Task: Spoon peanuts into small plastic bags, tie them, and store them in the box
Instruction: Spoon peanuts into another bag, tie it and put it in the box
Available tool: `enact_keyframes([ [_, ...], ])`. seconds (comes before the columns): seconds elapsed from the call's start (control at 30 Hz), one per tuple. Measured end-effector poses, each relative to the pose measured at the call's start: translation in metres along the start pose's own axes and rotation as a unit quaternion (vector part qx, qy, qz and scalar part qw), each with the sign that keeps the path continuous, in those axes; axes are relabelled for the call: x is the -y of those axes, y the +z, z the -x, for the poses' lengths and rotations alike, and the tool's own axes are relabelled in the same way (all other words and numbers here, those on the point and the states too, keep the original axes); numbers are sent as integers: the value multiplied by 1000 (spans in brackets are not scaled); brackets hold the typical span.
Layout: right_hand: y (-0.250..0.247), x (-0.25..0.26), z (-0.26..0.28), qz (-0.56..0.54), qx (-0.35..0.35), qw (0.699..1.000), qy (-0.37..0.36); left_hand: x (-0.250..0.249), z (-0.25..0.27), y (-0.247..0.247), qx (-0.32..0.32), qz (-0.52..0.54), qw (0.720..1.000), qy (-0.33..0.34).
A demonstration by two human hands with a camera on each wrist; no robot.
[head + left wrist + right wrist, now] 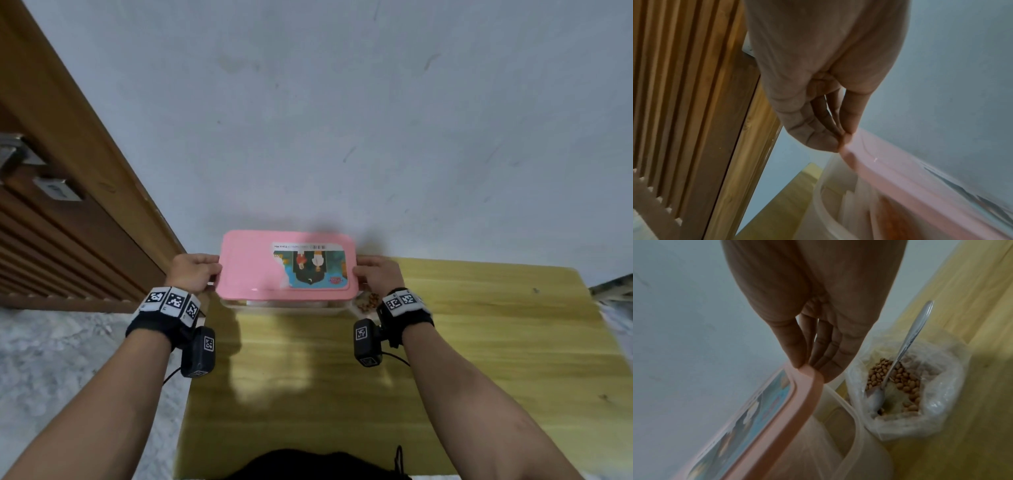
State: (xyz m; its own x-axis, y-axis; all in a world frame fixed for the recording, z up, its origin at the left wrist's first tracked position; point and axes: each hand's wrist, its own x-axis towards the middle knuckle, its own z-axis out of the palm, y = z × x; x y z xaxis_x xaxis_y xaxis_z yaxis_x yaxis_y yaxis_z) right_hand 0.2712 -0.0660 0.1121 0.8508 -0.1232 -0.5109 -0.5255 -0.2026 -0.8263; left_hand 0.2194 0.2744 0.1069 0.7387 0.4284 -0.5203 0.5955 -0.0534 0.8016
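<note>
I hold the pink lid [287, 263] level above the clear box [284, 306], one hand at each short end. My left hand [193, 272] pinches the left edge of the lid between thumb and fingertips; in the left wrist view the fingers [818, 123] lie close together and narrow, closed on the rim. My right hand [378, 275] pinches the right edge the same way, thumb on top and fingers [830, 353] under the rim.

The lid is raised off the box: both wrist views show a gap between the lid and the box rim. The box stands at the far edge of the yellow table [479, 359], against the wall [342, 120]. Its contents are blurred; I cannot tell what lies inside.

Just right of the box sits an open plastic bag [937, 402] of peanuts [902, 379], with a metal spoon [906, 344] standing in it, bowl down among the peanuts. A wooden door [68, 205] stands to the left of the table.
</note>
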Motion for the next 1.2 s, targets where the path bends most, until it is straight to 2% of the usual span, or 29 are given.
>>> enact_keyframes([
  [0.13, 4, -7, -1, 51, -15, 998, 17, 6, -2, 8, -26, -33, 999, -4],
  [0.23, 9, -14, -7, 98, -25, 994, 31, 11, -5, 10, -60, -127, 990, 0],
  [0.33, 14, -17, -13, 153, -36, 987, 35, 11, -5, 13, -63, -165, 984, -13],
  [0.5, 18, -28, -32, 216, -65, 973, 49, 11, -10, 16, -62, -178, 982, -23],
  [0.67, 22, -29, -35, 262, -54, 961, 63, 12, -16, 16, -61, -167, 983, -34],
  [0.77, 22, -41, -56, 288, -50, 954, 61, 13, -18, 17, -63, -169, 983, -33],
  [0.97, 27, -17, -35, 324, -79, 942, 47, 8, -24, 19, -59, -210, 976, -22],
  [1.07, 27, -12, -33, 366, -81, 926, 50, 5, -26, 22, -65, -240, 969, 2],
  [1.2, 26, -9, -32, 390, -93, 914, 53, -3, -30, 23, -60, -237, 969, -14],
])
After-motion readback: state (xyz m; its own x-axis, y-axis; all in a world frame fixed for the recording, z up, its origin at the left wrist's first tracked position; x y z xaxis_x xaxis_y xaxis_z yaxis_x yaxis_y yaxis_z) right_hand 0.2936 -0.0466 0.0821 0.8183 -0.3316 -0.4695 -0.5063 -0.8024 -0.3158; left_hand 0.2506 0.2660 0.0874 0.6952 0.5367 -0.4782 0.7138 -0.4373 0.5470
